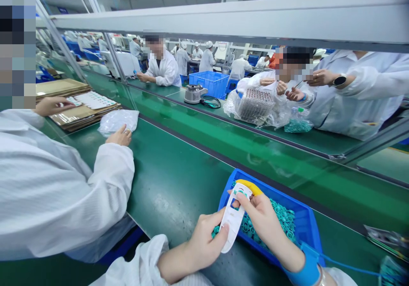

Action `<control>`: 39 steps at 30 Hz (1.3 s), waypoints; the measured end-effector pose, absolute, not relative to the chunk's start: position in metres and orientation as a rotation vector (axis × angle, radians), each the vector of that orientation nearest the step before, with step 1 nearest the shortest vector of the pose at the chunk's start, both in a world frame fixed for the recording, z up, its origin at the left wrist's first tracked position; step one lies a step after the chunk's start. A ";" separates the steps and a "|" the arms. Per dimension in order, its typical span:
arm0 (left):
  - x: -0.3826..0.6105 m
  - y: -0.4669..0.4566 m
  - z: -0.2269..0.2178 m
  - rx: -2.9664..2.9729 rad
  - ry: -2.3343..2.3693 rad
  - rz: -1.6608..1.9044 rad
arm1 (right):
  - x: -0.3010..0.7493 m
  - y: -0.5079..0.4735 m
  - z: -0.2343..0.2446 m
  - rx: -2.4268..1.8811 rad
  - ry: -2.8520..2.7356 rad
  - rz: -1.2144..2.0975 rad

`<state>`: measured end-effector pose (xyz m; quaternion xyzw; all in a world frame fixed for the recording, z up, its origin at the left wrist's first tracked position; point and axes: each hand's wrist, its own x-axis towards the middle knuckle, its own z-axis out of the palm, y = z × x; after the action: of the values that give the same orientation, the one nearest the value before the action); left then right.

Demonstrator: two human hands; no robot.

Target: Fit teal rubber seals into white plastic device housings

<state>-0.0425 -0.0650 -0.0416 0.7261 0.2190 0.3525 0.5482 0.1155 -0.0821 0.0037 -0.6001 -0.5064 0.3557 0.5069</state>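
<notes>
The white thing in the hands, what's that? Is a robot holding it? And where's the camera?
No robot here, just a person! The camera is worn on that person's head, so it looks forward and down at their hands. The left hand and right hand together hold a long white plastic piece with an opening in it. I can't tell what it's for. On the green table sits a blue bin with lots of small teal rings inside. Farther left, a co-worker's hand is by a plastic bag.
</notes>
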 end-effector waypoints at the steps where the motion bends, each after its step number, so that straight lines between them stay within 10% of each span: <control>1: -0.043 -0.065 -0.042 1.723 0.525 0.841 | 0.114 -0.083 0.004 -1.407 -1.194 0.887; 39: -0.050 -0.059 -0.062 2.086 0.437 1.338 | 0.062 -0.076 0.000 -1.365 -0.709 0.855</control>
<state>-0.0501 -0.0585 -0.0620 0.7886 0.1654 0.5061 0.3075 0.0623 -0.0762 -0.0005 -0.5977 -0.3107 0.3744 0.6372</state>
